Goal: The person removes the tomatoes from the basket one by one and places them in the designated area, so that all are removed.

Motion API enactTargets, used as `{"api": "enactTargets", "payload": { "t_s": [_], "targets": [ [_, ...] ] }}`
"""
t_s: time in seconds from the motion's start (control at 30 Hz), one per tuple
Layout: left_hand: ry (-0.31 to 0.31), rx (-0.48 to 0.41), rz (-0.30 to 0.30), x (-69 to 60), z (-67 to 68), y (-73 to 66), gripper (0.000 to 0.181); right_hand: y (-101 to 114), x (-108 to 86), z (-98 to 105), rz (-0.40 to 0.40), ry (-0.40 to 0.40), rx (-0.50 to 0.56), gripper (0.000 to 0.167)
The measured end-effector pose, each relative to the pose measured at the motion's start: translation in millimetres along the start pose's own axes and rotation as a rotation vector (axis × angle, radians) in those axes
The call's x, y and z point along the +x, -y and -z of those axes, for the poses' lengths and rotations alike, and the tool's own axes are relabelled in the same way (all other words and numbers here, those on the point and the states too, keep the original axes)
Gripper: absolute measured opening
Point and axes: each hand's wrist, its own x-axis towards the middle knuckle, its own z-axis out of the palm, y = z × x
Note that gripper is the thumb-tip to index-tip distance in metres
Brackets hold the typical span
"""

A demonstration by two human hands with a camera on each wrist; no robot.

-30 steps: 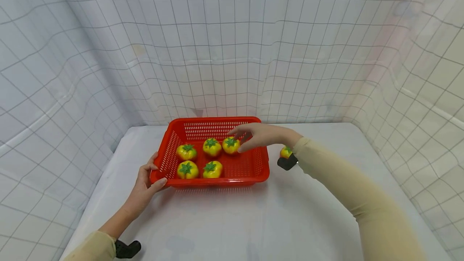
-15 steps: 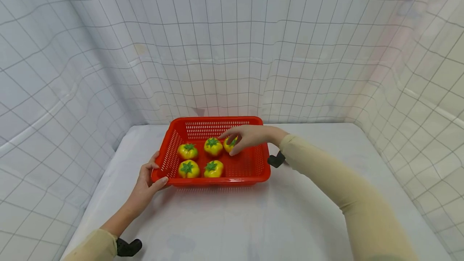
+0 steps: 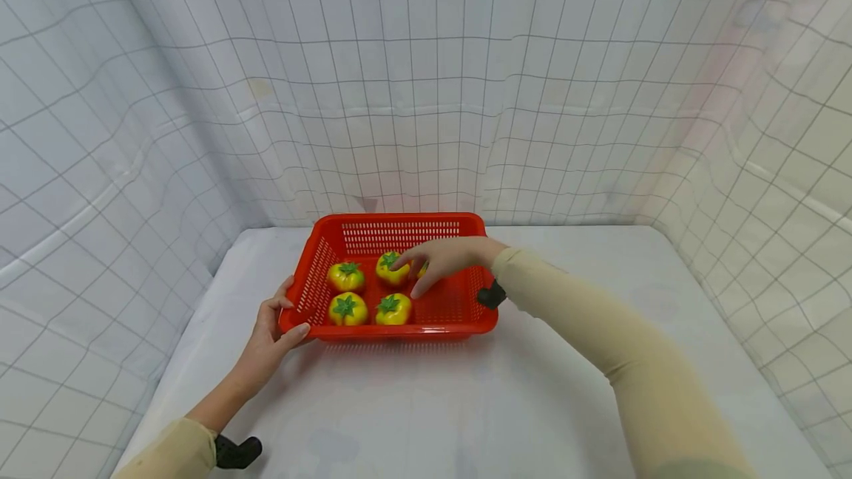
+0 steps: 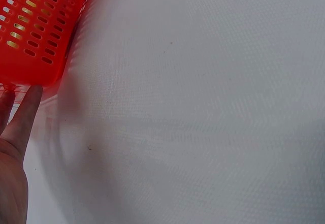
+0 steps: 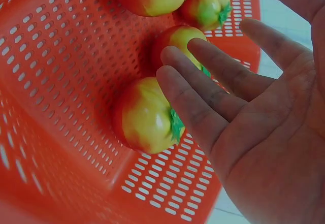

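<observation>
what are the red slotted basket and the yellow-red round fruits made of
Red rectangular slotted basket: probably moulded plastic, glossy; shiny rim, regular slots.
Yellow-red round green-topped fruits: perhaps plastic, glossy; bright highlights, though real skin is possible.

Shows red on the basket (image 3: 399, 333), patterned with rows of slots. Blends yellow into red on the fruits (image 5: 143, 115), beneath green leaves (image 5: 176, 125). Has dark grid lines across white curtains (image 3: 419, 109). Shows white on the tabletop (image 3: 413, 405), beige on the sleeves (image 3: 586, 316), black on the wrist devices (image 3: 238, 454).
</observation>
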Motion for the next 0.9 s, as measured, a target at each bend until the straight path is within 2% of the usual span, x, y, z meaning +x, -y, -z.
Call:
{"api": "enactTargets", "payload": {
  "t_s": [0.33,0.73,0.9],
  "targets": [
    [0.0,-0.008,0.002,-0.2,-0.3,1.7,0.037,-1.2,16.9,-10.6,-0.052,0.059,-0.06,0.071],
    [-0.006,0.003,0.005,0.5,-1.0,-0.5,0.038,2.2,28.6,-14.3,-0.059,0.086,-0.074,0.065],
    [-0.001,-0.007,0.0,-0.3,-0.7,-0.8,0.038,5.5,33.0,-17.4,-0.052,0.099,-0.131,0.064]
  ]
}}
